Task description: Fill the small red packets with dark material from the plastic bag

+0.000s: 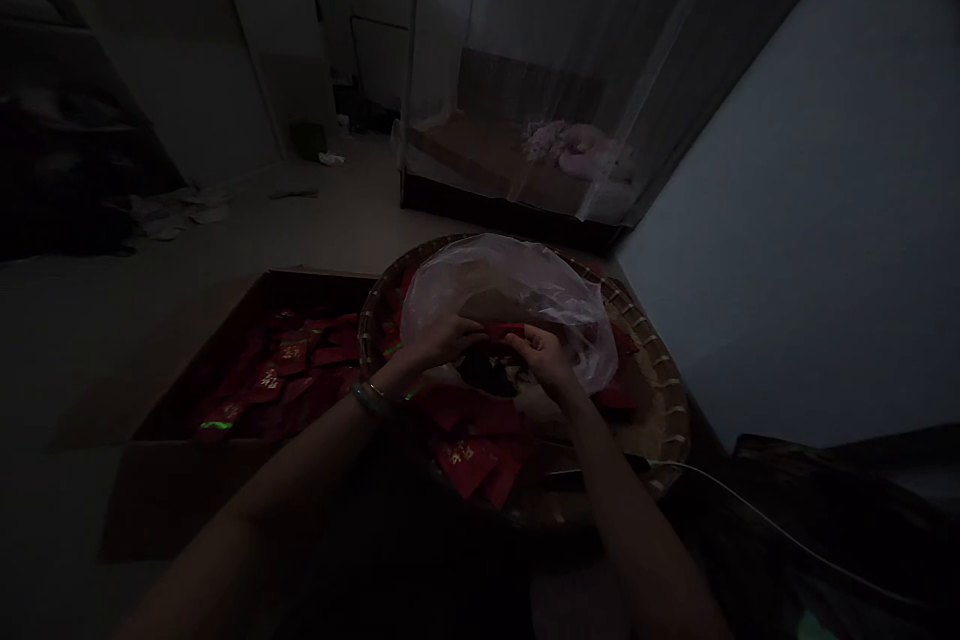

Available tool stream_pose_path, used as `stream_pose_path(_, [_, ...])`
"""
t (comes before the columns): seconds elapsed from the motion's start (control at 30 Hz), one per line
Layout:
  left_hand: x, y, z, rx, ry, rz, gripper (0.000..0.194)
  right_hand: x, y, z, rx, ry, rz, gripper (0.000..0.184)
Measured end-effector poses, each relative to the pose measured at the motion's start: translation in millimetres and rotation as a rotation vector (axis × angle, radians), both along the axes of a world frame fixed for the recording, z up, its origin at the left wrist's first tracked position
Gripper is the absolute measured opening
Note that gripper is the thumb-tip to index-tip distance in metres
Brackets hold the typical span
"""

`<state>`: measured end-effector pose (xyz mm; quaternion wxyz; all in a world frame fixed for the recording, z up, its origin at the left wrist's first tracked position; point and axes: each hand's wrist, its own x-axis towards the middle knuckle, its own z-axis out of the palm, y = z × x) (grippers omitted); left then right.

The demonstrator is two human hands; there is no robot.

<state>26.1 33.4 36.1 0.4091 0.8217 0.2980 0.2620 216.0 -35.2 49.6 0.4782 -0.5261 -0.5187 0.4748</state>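
Note:
Both hands meet over a round woven basket tray [667, 390]. My left hand [448, 340] and my right hand [546, 358] are closed on opposite ends of a small red packet [501, 330]. Beneath them an open clear plastic bag [517, 265] spreads across the tray, with dark and pale bits inside that are too dim to name. Several red packets with gold characters [465, 460] lie in the tray nearer to me. A bracelet circles my left wrist. The room is very dark, and fine detail is lost.
Left of the tray, an open cardboard box [202, 355] holds several red packets [294, 352]. A white cable [750, 505] runs off to the right from the tray. Behind stands a bed under a net [555, 20]. A pale wall [825, 220] rises on the right.

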Motion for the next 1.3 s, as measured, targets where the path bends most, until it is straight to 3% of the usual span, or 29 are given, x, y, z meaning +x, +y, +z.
stream_pose_path(0.1, [-1.2,-1.8,0.5,0.08,0.078,-0.031,0.036,2.0,0.3,-4.6,-0.149,0.055,0.076,0.033])
stream_pose_path(0.17, [-1.5,-5.7,2.2,0.216,0.109,0.03,0.03,4.4,2.3,-10.1,-0.178,0.048,0.068,0.032])
stream_pose_path(0.27, [-0.2,-11.8,2.4,0.541,0.143,0.138,0.05,5.8,6.3,-16.9,-0.113,0.039,0.031,0.033])
stream_pose_path(0.33, [2.6,-14.1,-0.1,0.694,0.201,0.106,0.063,4.0,8.1,-18.5,-0.059,0.029,0.031,0.034])
stream_pose_path(0.4, [6.3,-14.2,-3.8,0.76,0.255,0.045,0.058,0.6,8.7,-18.1,-0.043,0.041,0.052,0.035])
stream_pose_path(0.63, [10.0,-8.7,-12.8,0.702,0.229,0.071,0.042,-7.2,4.2,-15.9,-0.193,0.201,0.086,0.038])
stream_pose_path(0.8, [4.1,-2.8,-20.1,0.526,0.109,0.183,0.036,19.5,9.0,-15.9,-0.198,0.255,0.092,0.042])
stream_pose_path(0.87, [1.2,0.3,-23.5,0.442,0.068,0.246,0.036,38.5,13.1,-23.3,-0.169,0.14,0.021,0.042])
stream_pose_path(0.93, [-1.4,3.0,-27.2,0.343,0.008,0.287,0.037,54.5,16.7,-37.2,-0.168,-0.2,-0.004,0.035])
stream_pose_path(1.0, [-2.9,5.4,-32.1,0.248,-0.055,0.309,0.04,62.8,19.7,-54.9,-0.14,-0.645,0.079,0.028])
stream_pose_path(1.07, [-3.2,8.0,-38.4,0.181,-0.102,0.331,0.044,63.4,23.0,-72.3,-0.102,-0.958,0.165,0.032])
stream_pose_path(1.17, [-2.4,12.7,-48.5,0.131,-0.143,0.36,0.044,58.1,30.3,-90.3,-0.078,-1.129,0.167,0.042])
stream_pose_path(1.3, [-2.6,17.8,-55.2,0.094,-0.148,0.381,0.045,57.4,40.0,-95.7,-0.065,-1.241,0.068,0.05])
